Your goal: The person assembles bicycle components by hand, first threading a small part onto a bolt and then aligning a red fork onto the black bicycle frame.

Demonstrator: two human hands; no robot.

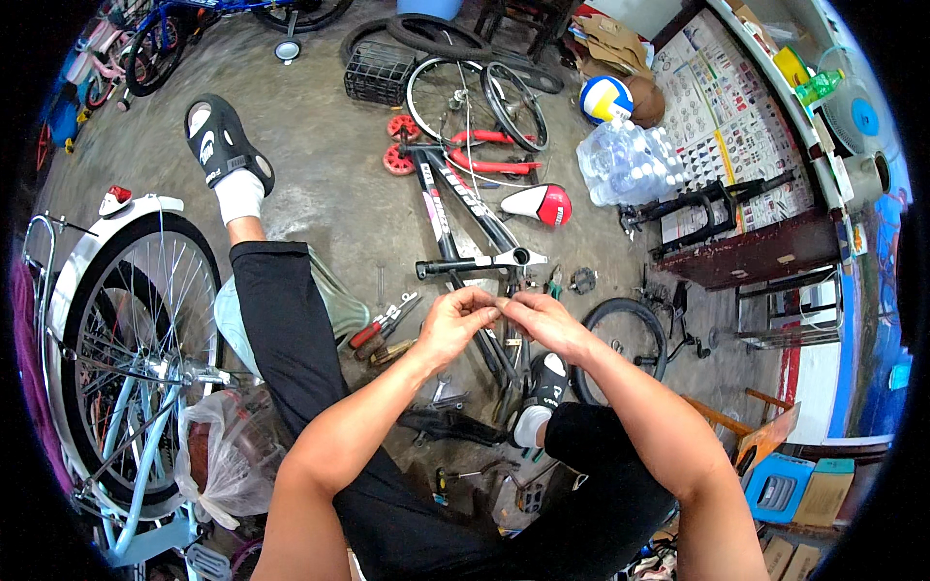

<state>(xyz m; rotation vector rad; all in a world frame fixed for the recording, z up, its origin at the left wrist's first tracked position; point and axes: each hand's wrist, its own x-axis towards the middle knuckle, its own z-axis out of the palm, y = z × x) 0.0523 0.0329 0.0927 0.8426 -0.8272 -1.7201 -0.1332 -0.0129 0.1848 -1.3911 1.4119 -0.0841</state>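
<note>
My left hand [453, 325] and my right hand [544, 325] meet in front of me, thumbs and fingers pinched together at the tips. Whatever sits between them is too small to make out. Just beneath and beyond them lies a black and white bicycle frame [436, 210] on the floor. One of its tubes, with a round open end [522, 257], lies crosswise just past my fingertips. Screwdrivers with red handles [365, 335] are on the floor left of my left hand. Pliers with green handles [555, 281] lie beyond my right hand.
A light blue bicycle [145, 445] stands at the left, beside a plastic bag [228, 455]. Wheels [448, 102], a red and white saddle [539, 204] and bottled water [630, 163] are farther off. A tyre [628, 312] lies right of my foot; a cabinet [746, 242] stands at right.
</note>
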